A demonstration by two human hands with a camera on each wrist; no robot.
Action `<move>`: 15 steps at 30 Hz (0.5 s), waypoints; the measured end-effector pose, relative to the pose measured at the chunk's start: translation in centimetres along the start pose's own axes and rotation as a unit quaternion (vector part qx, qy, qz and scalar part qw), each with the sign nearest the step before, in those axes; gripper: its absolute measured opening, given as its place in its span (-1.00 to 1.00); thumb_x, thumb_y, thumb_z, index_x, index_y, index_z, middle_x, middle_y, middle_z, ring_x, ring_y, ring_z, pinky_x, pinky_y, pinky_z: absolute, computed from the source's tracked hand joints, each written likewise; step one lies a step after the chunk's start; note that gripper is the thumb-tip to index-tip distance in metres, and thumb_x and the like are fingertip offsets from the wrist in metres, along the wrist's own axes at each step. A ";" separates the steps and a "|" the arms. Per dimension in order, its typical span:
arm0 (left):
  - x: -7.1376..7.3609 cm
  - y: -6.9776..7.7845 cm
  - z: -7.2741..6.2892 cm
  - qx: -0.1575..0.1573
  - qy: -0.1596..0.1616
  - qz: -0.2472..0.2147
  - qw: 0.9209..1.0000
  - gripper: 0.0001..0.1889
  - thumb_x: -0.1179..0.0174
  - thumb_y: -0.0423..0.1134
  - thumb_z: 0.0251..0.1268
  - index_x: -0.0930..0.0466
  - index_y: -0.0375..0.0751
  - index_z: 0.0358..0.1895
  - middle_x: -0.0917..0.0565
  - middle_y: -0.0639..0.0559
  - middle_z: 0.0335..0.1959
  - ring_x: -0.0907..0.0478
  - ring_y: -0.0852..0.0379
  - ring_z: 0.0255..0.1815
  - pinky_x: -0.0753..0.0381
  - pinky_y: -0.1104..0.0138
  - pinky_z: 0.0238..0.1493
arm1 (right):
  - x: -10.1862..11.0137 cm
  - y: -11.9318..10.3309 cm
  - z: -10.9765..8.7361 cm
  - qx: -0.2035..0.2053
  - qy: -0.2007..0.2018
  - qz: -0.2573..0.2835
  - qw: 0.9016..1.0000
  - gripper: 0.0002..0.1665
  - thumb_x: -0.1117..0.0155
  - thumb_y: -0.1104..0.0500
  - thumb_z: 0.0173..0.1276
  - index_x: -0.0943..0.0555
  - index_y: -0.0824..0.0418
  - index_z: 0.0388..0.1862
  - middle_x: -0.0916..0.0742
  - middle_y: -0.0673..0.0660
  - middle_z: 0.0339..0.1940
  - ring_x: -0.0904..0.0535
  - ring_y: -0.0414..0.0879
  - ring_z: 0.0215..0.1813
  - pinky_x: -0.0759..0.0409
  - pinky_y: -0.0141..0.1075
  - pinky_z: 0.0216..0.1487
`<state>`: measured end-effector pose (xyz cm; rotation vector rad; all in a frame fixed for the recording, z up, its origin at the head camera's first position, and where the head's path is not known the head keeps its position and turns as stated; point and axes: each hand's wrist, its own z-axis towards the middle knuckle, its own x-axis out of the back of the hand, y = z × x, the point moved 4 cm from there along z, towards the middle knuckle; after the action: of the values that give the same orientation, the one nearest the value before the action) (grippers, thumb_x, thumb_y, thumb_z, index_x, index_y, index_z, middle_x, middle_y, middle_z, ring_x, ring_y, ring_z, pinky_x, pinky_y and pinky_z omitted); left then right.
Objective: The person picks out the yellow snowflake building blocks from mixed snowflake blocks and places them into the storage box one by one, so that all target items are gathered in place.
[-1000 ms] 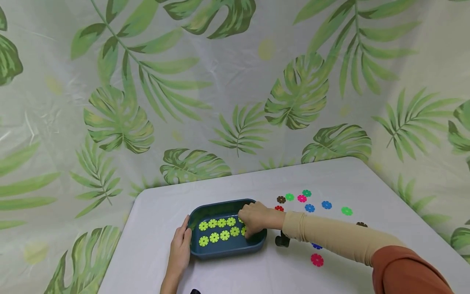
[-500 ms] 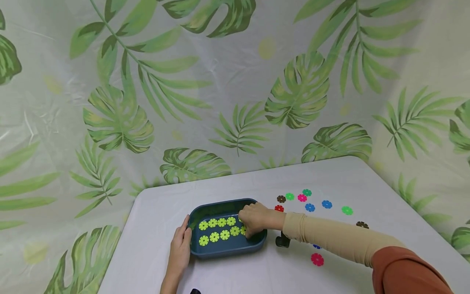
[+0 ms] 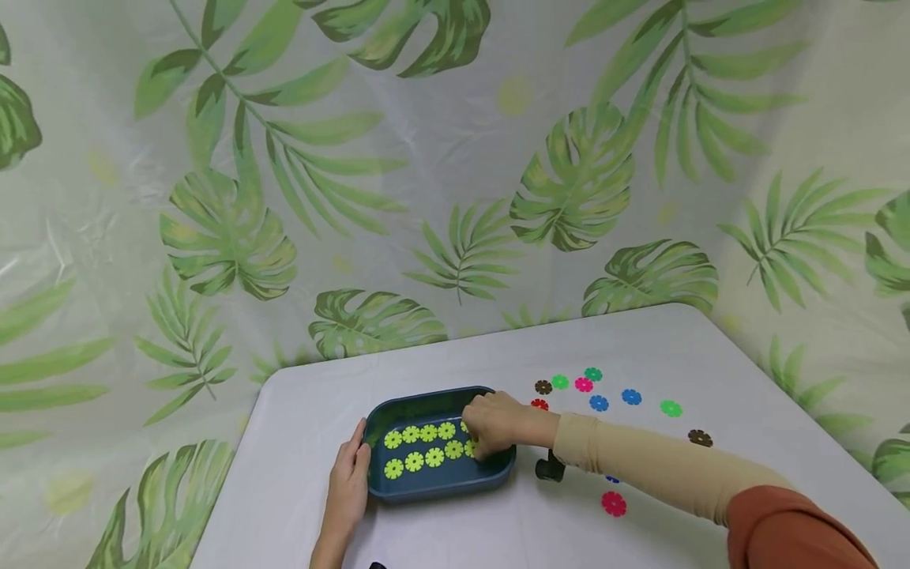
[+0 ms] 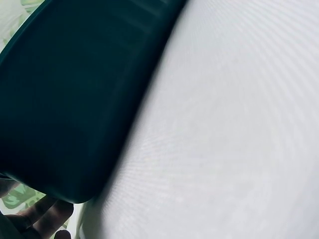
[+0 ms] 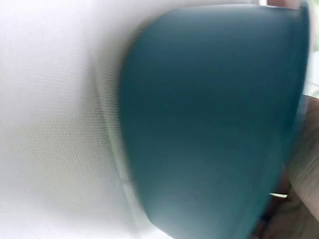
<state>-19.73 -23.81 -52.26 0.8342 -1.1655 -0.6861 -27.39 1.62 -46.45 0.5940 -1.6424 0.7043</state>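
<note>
A dark blue tray [image 3: 437, 491] stands on the white table, with yellow-green flower-shaped discs [image 3: 434, 457] laid in two rows on its floor. My left hand [image 3: 348, 474] lies along the tray's left end, its fingers and thumb against the outside of the wall; in the left wrist view the fingers [image 4: 57, 216] show at the corner. Inside the right end, my right hand [image 3: 498, 419] reaches down with bent fingers, its knuckles up. Two yellow-green discs show partly beside it. Its fingertips are hidden, and I cannot tell whether they pinch a disc.
Right of the tray, loose flower discs in several colours are scattered on the white table [image 3: 426, 545], among them a blue disc [image 3: 631, 397], a brown disc [image 3: 700, 437] and a pink disc [image 3: 614, 503]. The right forearm crosses over this area. A leaf-print curtain [image 3: 462, 158] hangs behind the table.
Both hands, the tray and the discs stay almost where they were. The right forearm has shifted very slightly to the right; the head view has tilted a little.
</note>
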 end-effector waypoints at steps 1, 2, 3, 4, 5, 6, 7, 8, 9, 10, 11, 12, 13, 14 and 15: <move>0.0 -0.1 0.0 0.001 -0.001 0.001 1.000 -0.50 0.16 -0.12 0.71 -0.21 -0.09 0.59 -0.55 -0.15 0.02 -0.39 0.04 -0.04 -0.35 0.13 0.06 | 0.2 0.0 -0.2 0.004 0.012 0.005 1.000 -0.70 -0.59 -0.02 0.14 -0.69 0.02 -0.65 -0.59 -0.17 -0.65 -0.43 -0.26 -0.56 -0.44 -0.36 -0.54; 0.0 -0.1 0.0 0.002 -0.001 0.002 1.000 -0.49 0.16 -0.11 0.71 -0.21 -0.09 0.59 -0.54 -0.14 0.02 -0.39 0.04 -0.05 -0.35 0.13 0.05 | 0.5 0.0 -0.4 0.008 0.026 0.012 1.000 -0.72 -0.57 -0.02 0.16 -0.69 0.00 -0.64 -0.59 -0.19 -0.64 -0.43 -0.27 -0.55 -0.44 -0.36 -0.53; 0.1 -0.2 0.0 0.003 -0.003 0.002 1.000 -0.49 0.16 -0.11 0.71 -0.21 -0.10 0.59 -0.54 -0.13 0.01 -0.39 0.04 -0.05 -0.35 0.14 0.05 | 0.7 0.1 -0.6 0.013 0.042 0.019 0.999 -0.72 -0.56 0.00 0.17 -0.68 -0.02 -0.64 -0.59 -0.21 -0.63 -0.43 -0.28 -0.55 -0.45 -0.36 -0.53; 0.1 -0.2 0.0 0.004 -0.003 0.005 1.000 -0.49 0.16 -0.10 0.71 -0.21 -0.09 0.59 -0.54 -0.13 -0.01 -0.38 0.04 -0.07 -0.34 0.15 0.02 | 1.0 0.2 -0.9 0.019 0.059 0.027 0.998 -0.72 -0.53 0.01 0.19 -0.66 -0.03 -0.65 -0.58 -0.22 -0.63 -0.43 -0.29 -0.55 -0.44 -0.36 -0.54; 0.2 -0.3 0.0 0.005 -0.004 0.007 1.000 -0.49 0.16 -0.09 0.71 -0.21 -0.09 0.59 -0.53 -0.12 -0.02 -0.37 0.04 -0.08 -0.34 0.16 0.01 | 1.3 0.3 -1.2 0.022 0.075 0.037 0.996 -0.72 -0.51 0.03 0.22 -0.64 -0.05 -0.65 -0.57 -0.23 -0.63 -0.42 -0.29 -0.55 -0.43 -0.36 -0.54; 0.2 -0.3 0.1 0.006 -0.005 0.009 1.000 -0.49 0.16 -0.08 0.71 -0.21 -0.08 0.59 -0.52 -0.11 -0.02 -0.37 0.05 -0.10 -0.34 0.17 0.00 | 1.6 0.5 -1.5 0.023 0.089 0.049 0.995 -0.71 -0.48 0.05 0.24 -0.61 -0.07 -0.64 -0.55 -0.24 -0.63 -0.42 -0.29 -0.56 -0.42 -0.36 -0.55; 0.3 -0.3 0.0 0.007 -0.005 0.011 1.000 -0.49 0.16 -0.08 0.70 -0.21 -0.07 0.59 -0.51 -0.11 -0.03 -0.36 0.05 -0.11 -0.34 0.17 -0.01 | 1.8 0.7 -1.8 0.025 0.102 0.062 0.992 -0.71 -0.45 0.07 0.27 -0.60 -0.08 -0.62 -0.55 -0.24 -0.63 -0.42 -0.30 -0.56 -0.42 -0.37 -0.54; 0.3 -0.3 0.0 0.008 -0.005 0.014 1.000 -0.48 0.16 -0.07 0.70 -0.20 -0.07 0.59 -0.51 -0.10 -0.02 -0.37 0.05 -0.12 -0.35 0.17 -0.01 | 2.1 1.0 -2.2 0.027 0.115 0.076 0.990 -0.72 -0.44 0.08 0.29 -0.59 -0.08 -0.60 -0.54 -0.24 -0.62 -0.41 -0.30 -0.55 -0.42 -0.38 -0.52; 0.4 -0.4 -0.1 0.009 -0.007 0.017 1.000 -0.48 0.16 -0.07 0.70 -0.20 -0.07 0.60 -0.50 -0.11 -0.01 -0.37 0.05 -0.12 -0.36 0.16 -0.01 | 2.3 1.3 -2.6 0.025 0.125 0.090 0.988 -0.72 -0.42 0.08 0.31 -0.59 -0.09 -0.59 -0.54 -0.24 -0.61 -0.41 -0.30 -0.55 -0.42 -0.38 -0.52; 0.5 -0.3 -0.1 0.008 -0.008 0.020 1.000 -0.48 0.16 -0.07 0.70 -0.19 -0.08 0.60 -0.50 -0.11 0.01 -0.38 0.05 -0.11 -0.38 0.15 0.00 | 2.6 1.7 -3.0 0.022 0.135 0.102 0.985 -0.73 -0.42 0.08 0.33 -0.59 -0.09 -0.56 -0.54 -0.24 -0.60 -0.42 -0.31 -0.53 -0.43 -0.37 -0.48; 0.6 -0.3 -0.2 0.009 -0.010 0.022 1.000 -0.47 0.15 -0.06 0.70 -0.19 -0.08 0.60 -0.49 -0.12 0.03 -0.39 0.05 -0.10 -0.40 0.14 0.01 | 2.8 2.1 -3.4 0.018 0.144 0.113 0.983 -0.74 -0.41 0.07 0.34 -0.59 -0.10 -0.54 -0.54 -0.25 -0.59 -0.42 -0.31 -0.52 -0.43 -0.38 -0.47; 0.6 -0.3 -0.2 0.009 -0.012 0.026 1.000 -0.47 0.15 -0.06 0.70 -0.18 -0.09 0.60 -0.49 -0.12 0.06 -0.41 0.05 -0.08 -0.42 0.13 0.03 | 3.0 2.6 -3.9 0.015 0.154 0.125 0.980 -0.75 -0.41 0.07 0.35 -0.60 -0.09 -0.53 -0.54 -0.24 -0.58 -0.42 -0.31 -0.52 -0.43 -0.37 -0.45; 0.7 -0.3 -0.2 0.008 -0.015 0.031 0.999 -0.46 0.15 -0.05 0.70 -0.17 -0.10 0.60 -0.48 -0.13 0.08 -0.43 0.05 -0.07 -0.43 0.12 0.03 | 3.2 3.0 -4.4 0.012 0.164 0.134 0.977 -0.76 -0.41 0.07 0.35 -0.61 -0.09 -0.51 -0.55 -0.25 -0.58 -0.41 -0.31 -0.51 -0.43 -0.37 -0.44; 0.8 -0.3 -0.3 0.007 -0.018 0.036 0.999 -0.45 0.15 -0.05 0.70 -0.16 -0.11 0.60 -0.47 -0.14 0.09 -0.44 0.04 -0.06 -0.44 0.11 0.04 | 3.4 3.6 -4.9 0.010 0.175 0.143 0.974 -0.77 -0.42 0.08 0.35 -0.61 -0.08 -0.50 -0.55 -0.24 -0.58 -0.41 -0.31 -0.51 -0.44 -0.36 -0.43; 0.9 -0.3 -0.3 0.008 -0.020 0.040 0.999 -0.45 0.14 -0.04 0.69 -0.16 -0.11 0.61 -0.46 -0.14 0.11 -0.45 0.04 -0.05 -0.46 0.10 0.04 | 3.6 4.1 -5.5 0.005 0.185 0.150 0.971 -0.78 -0.42 0.08 0.35 -0.62 -0.08 -0.49 -0.55 -0.25 -0.58 -0.41 -0.31 -0.50 -0.44 -0.37 -0.43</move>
<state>-19.20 -24.68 -52.09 0.7857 -1.2361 -0.6311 -27.24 8.39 -42.77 0.2007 -1.3887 0.9816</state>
